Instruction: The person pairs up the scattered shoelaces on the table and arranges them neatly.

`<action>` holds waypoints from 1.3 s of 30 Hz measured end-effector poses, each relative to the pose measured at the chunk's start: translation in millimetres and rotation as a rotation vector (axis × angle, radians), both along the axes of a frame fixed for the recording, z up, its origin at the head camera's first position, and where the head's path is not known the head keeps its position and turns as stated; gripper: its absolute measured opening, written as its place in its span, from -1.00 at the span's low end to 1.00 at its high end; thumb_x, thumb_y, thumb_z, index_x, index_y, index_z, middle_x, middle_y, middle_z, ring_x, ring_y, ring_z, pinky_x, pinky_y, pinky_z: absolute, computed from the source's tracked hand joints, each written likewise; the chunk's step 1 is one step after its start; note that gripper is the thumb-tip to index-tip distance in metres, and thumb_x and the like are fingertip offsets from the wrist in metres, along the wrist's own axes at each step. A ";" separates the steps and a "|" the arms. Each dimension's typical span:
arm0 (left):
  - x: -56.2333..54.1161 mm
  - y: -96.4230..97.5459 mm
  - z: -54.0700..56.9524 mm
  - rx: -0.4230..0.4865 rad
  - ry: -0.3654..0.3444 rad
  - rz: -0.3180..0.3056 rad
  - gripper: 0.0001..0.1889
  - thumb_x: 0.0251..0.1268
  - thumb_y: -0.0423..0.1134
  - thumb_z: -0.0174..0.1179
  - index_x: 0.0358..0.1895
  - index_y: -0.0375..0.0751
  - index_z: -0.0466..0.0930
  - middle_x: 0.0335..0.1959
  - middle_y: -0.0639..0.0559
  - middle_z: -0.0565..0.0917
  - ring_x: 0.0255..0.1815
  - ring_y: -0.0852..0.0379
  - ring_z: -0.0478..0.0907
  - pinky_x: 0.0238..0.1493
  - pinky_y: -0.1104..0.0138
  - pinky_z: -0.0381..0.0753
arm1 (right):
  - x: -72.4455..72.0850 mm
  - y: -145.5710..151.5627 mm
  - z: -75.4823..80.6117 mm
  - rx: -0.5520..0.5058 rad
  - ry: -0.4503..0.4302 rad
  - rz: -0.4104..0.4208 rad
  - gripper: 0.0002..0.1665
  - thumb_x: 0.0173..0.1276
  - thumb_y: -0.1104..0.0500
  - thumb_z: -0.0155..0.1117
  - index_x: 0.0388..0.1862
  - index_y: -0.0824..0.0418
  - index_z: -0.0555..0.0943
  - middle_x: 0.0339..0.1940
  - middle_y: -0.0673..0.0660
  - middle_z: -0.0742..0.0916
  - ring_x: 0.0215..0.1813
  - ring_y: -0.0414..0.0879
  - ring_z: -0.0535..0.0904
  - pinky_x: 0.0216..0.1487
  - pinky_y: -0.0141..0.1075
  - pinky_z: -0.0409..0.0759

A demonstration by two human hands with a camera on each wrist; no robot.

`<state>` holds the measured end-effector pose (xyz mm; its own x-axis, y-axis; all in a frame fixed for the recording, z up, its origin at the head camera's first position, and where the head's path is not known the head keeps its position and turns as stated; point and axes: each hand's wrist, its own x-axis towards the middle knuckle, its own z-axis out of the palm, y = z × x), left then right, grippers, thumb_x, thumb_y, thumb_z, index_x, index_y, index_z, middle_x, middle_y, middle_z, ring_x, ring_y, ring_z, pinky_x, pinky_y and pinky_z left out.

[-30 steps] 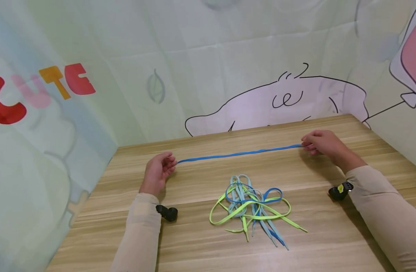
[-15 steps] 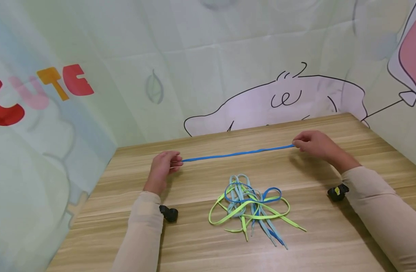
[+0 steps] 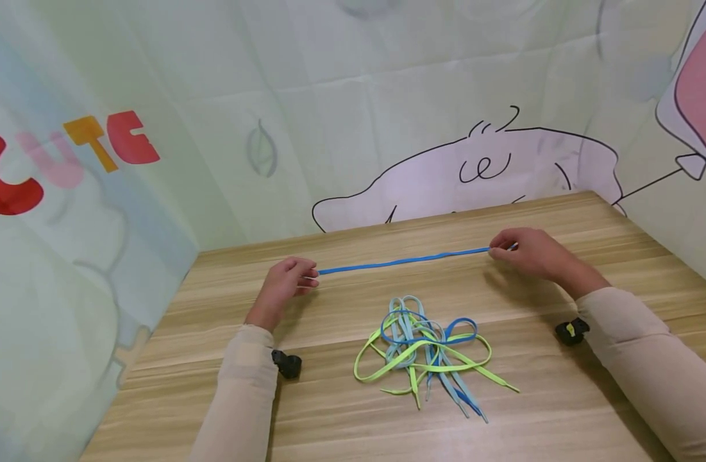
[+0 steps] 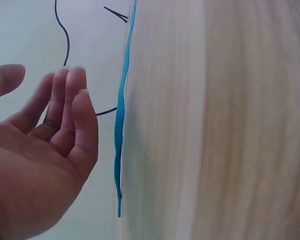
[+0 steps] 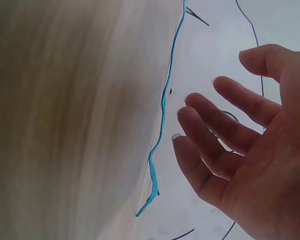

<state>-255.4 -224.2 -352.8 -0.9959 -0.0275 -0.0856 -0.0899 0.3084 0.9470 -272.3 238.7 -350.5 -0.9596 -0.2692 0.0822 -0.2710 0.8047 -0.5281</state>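
Observation:
A flat blue shoelace (image 3: 404,261) lies stretched out almost straight across the far part of the wooden table. My left hand (image 3: 283,282) hovers by its left end, fingers loosely bent. In the left wrist view the lace (image 4: 119,125) runs past the fingertips, apart from them, its tip pointing down. At the other end is my right hand (image 3: 531,253), thumb and fingers spread around the lace's end. The right wrist view has the lace (image 5: 162,110) clear of the relaxed fingers (image 5: 197,135). Neither hand grips it.
Nearer to me lies a loose tangle of shoelaces: neon green (image 3: 445,369), light blue (image 3: 407,327) and another blue one (image 3: 468,402). The wooden table (image 3: 329,410) meets a printed cloth wall (image 3: 306,128) at its back edge.
Both hands have shifted inward along the blue shoelace, the left hand to the right and the right hand to the left. The right thumb and fingers have parted. The tangle stays put.

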 end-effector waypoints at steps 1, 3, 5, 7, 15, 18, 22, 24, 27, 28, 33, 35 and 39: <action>0.3 0.4 0.2 -0.005 -0.002 -0.009 -0.56 0.58 -0.08 0.03 0.22 -0.40 0.50 -0.03 -0.16 0.64 -0.11 0.06 0.66 0.03 0.21 0.62 | 0.7 -0.9 -0.1 0.003 -0.003 -0.002 -0.56 0.51 -0.03 0.19 0.10 0.31 0.61 0.00 0.30 0.69 0.05 0.21 0.57 0.04 0.12 0.52; 1.1 1.6 0.9 -0.011 -0.002 -0.023 -0.57 0.57 -0.09 0.04 0.20 -0.40 0.51 -0.05 -0.15 0.65 -0.12 0.07 0.66 0.00 0.23 0.63 | 2.1 -2.1 -0.6 0.009 -0.008 -0.002 -0.53 0.52 -0.04 0.18 0.12 0.32 0.61 0.02 0.31 0.69 0.06 0.22 0.57 0.05 0.13 0.52; 1.7 2.4 1.4 -0.016 0.004 -0.044 -0.57 0.56 -0.09 0.05 0.19 -0.42 0.51 -0.07 -0.15 0.66 -0.13 0.07 0.66 -0.02 0.24 0.63 | 3.7 -3.8 -0.2 0.010 -0.007 0.001 -0.53 0.52 -0.04 0.18 0.12 0.33 0.60 0.02 0.32 0.69 0.06 0.21 0.57 0.05 0.13 0.53; 2.7 4.0 2.3 -0.024 0.007 -0.069 -0.58 0.55 -0.10 0.06 0.17 -0.43 0.52 -0.09 -0.15 0.66 -0.13 0.05 0.67 -0.02 0.23 0.63 | 5.1 -6.0 0.5 0.009 -0.003 0.002 -0.54 0.52 -0.03 0.18 0.11 0.33 0.61 0.01 0.31 0.69 0.05 0.20 0.58 0.05 0.12 0.53; 7.6 9.2 3.1 -0.118 0.032 -0.205 -0.57 0.56 -0.07 0.08 0.14 -0.43 0.51 -0.05 -0.23 0.65 -0.01 -0.11 0.65 0.11 0.08 0.58 | 12.1 -12.6 1.1 0.067 0.045 0.026 -0.59 0.47 0.01 0.19 0.02 0.33 0.65 -0.14 0.21 0.74 -0.10 0.09 0.64 -0.05 0.03 0.60; 10.1 11.6 4.0 -0.163 0.044 -0.247 -0.54 0.55 -0.03 0.08 0.17 -0.40 0.51 -0.01 -0.25 0.64 0.01 -0.11 0.65 0.13 0.06 0.57 | 14.5 -15.1 0.4 0.096 0.064 0.029 -0.59 0.45 0.02 0.18 0.02 0.32 0.66 -0.15 0.21 0.75 -0.12 0.07 0.64 -0.06 0.03 0.60; 13.3 16.2 6.2 -0.257 0.067 -0.277 -0.56 0.52 0.03 0.12 0.16 -0.28 0.55 0.01 -0.18 0.65 -0.01 -0.03 0.65 0.09 0.10 0.58 | 17.2 -19.1 0.9 0.125 0.071 0.022 -0.57 0.44 0.01 0.15 0.06 0.30 0.67 -0.08 0.24 0.73 -0.10 0.10 0.63 -0.06 0.05 0.60; 15.7 19.0 8.4 -0.328 0.090 -0.288 -0.59 0.50 0.05 0.13 0.15 -0.20 0.58 -0.01 -0.12 0.66 -0.03 0.01 0.64 0.05 0.12 0.58 | 18.2 -20.8 1.3 0.145 0.073 0.020 -0.56 0.44 0.01 0.15 0.08 0.29 0.66 -0.04 0.27 0.73 -0.07 0.13 0.63 -0.05 0.08 0.60; 18.2 23.2 10.4 -0.441 0.138 -0.298 -0.60 0.47 0.09 0.14 0.12 -0.11 0.62 -0.01 -0.01 0.66 0.01 0.05 0.60 0.06 0.12 0.55 | 21.4 -23.6 1.3 0.201 0.099 0.024 -0.57 0.42 0.02 0.20 0.10 0.27 0.66 0.02 0.31 0.69 -0.03 0.18 0.63 -0.05 0.14 0.60; 19.3 24.6 11.2 -0.472 0.153 -0.302 -0.61 0.46 0.10 0.15 0.11 -0.08 0.63 -0.01 0.02 0.66 0.02 0.05 0.58 0.08 0.12 0.54 | 23.0 -24.8 1.7 0.221 0.110 0.025 -0.57 0.41 0.02 0.22 0.11 0.26 0.66 0.04 0.33 0.68 -0.01 0.20 0.62 -0.05 0.17 0.59; 22.6 31.0 11.4 -0.594 0.204 -0.329 -0.57 0.43 0.14 0.16 0.14 -0.08 0.64 0.09 0.05 0.63 0.15 0.02 0.52 0.20 0.07 0.48 | 29.5 -30.1 4.6 0.289 0.177 0.037 -0.58 0.39 0.03 0.28 0.11 0.24 0.66 0.08 0.36 0.64 0.03 0.25 0.61 -0.07 0.20 0.60; 24.5 33.6 11.7 -0.655 0.223 -0.338 -0.52 0.42 0.16 0.15 0.18 -0.09 0.62 0.17 0.02 0.59 0.23 -0.01 0.48 0.25 0.04 0.45 | 30.7 -31.5 4.7 0.300 0.202 0.048 -0.58 0.38 0.03 0.29 0.10 0.24 0.66 0.07 0.35 0.64 0.02 0.25 0.61 -0.08 0.18 0.61; 28.8 38.7 13.5 -0.762 0.269 -0.349 -0.44 0.38 0.21 0.13 0.25 -0.10 0.59 0.27 -0.05 0.53 0.33 -0.07 0.41 0.31 -0.02 0.38 | 33.0 -34.0 4.0 0.314 0.237 0.071 -0.58 0.37 0.02 0.28 0.11 0.22 0.68 0.09 0.35 0.65 0.03 0.26 0.62 -0.06 0.17 0.61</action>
<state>-226.6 -185.5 -339.4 -0.9420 0.3281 0.0710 0.3240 0.8333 0.4479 -239.2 204.8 -346.5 -0.9020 -0.3817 0.2019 -0.4168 0.8918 -0.1759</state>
